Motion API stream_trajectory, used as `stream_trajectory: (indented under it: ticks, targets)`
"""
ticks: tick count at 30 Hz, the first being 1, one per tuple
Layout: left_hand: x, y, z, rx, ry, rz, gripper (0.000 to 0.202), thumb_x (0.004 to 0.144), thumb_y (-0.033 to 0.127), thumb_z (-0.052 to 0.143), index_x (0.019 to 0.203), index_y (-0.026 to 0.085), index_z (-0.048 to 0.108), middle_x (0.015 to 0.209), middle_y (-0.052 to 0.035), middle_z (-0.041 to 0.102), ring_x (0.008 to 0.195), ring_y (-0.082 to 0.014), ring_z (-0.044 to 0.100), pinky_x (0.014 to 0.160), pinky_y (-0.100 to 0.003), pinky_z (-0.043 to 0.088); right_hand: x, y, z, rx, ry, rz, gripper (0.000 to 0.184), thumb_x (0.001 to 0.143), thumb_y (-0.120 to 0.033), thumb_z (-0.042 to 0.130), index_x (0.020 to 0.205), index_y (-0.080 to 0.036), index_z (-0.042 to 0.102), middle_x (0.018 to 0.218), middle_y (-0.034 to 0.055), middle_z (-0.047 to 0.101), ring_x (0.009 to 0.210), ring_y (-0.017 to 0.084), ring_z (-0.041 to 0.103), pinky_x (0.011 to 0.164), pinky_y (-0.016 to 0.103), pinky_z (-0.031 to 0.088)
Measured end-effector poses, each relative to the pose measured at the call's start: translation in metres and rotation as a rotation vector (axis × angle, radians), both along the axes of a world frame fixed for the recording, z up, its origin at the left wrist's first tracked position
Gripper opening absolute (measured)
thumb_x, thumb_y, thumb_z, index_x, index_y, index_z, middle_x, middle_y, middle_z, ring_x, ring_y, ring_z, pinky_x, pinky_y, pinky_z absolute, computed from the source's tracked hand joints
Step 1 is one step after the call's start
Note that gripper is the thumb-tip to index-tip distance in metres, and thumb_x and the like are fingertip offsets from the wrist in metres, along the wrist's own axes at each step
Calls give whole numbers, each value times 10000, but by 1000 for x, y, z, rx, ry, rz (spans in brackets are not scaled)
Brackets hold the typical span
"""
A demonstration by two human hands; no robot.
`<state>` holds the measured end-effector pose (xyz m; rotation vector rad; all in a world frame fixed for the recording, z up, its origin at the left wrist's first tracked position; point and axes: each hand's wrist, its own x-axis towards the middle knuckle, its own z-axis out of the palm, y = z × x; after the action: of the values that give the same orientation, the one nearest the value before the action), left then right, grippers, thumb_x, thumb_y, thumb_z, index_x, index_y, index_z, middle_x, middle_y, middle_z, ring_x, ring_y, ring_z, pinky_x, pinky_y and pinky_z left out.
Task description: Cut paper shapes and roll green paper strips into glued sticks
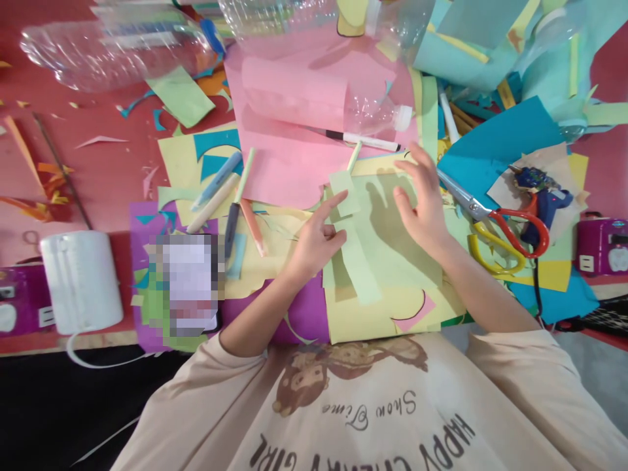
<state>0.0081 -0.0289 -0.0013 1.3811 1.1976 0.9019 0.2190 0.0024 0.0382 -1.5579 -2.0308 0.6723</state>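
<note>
My left hand (314, 239) rests on a pale green paper strip (356, 258), index finger stretched out onto its upper end, other fingers loosely curled, nothing gripped. My right hand (420, 199) lies spread and flat on a larger pale green sheet (392, 242), pressing it down, fingers apart. Both lie over yellow paper (373, 317) at the table's near edge. A thin rolled green paper stick (354, 157) points away just above the strip.
Scissors with red and yellow handles (495, 226) and a blue glue gun (542, 196) lie to the right. A pink sheet (294, 131) with a pen (366, 139), clear plastic bottles (112, 49), rolled paper sticks (220, 190), a white roll (81, 281) and paper scraps surround.
</note>
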Motion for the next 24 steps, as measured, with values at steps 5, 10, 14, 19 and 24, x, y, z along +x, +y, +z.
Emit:
stream_trajectory:
  ticks: [5,10,14,19,24]
  targets:
    - [1,-2,7,-61,-41,13,653,720,83,576,1331,292,478,714,31,540,410,-8,259,358,-152,239,5,-6,-4,104,-13,134,284,939,-243,337,1168,-249,505,1150,96,601,1068,224,585,893,404,479]
    - [1,-2,16,-105,-101,78,604,762,238,651,1336,275,466,798,-6,601,442,-28,369,385,-170,294,-5,-23,-1,119,-172,668,333,896,-137,427,1209,-208,516,915,68,578,731,165,558,642,289,448]
    - [0,-1,18,-44,-77,100,592,795,307,647,1349,295,439,935,-27,645,464,-35,435,392,-173,332,-10,-35,1,191,-215,787,283,903,-251,467,1154,-154,554,880,75,567,669,160,514,599,287,408]
    - [2,-4,13,85,42,58,571,814,311,638,1348,281,440,1236,-88,595,510,-14,482,486,-165,476,-8,-36,5,114,63,718,236,943,-311,442,896,-161,619,752,22,578,627,104,508,582,227,388]
    - [-1,-5,6,303,168,51,429,886,322,554,1299,221,502,1245,-107,602,832,-110,664,759,-244,570,9,-20,12,-44,132,417,288,898,-288,528,637,-168,508,601,-40,429,503,60,373,497,212,309]
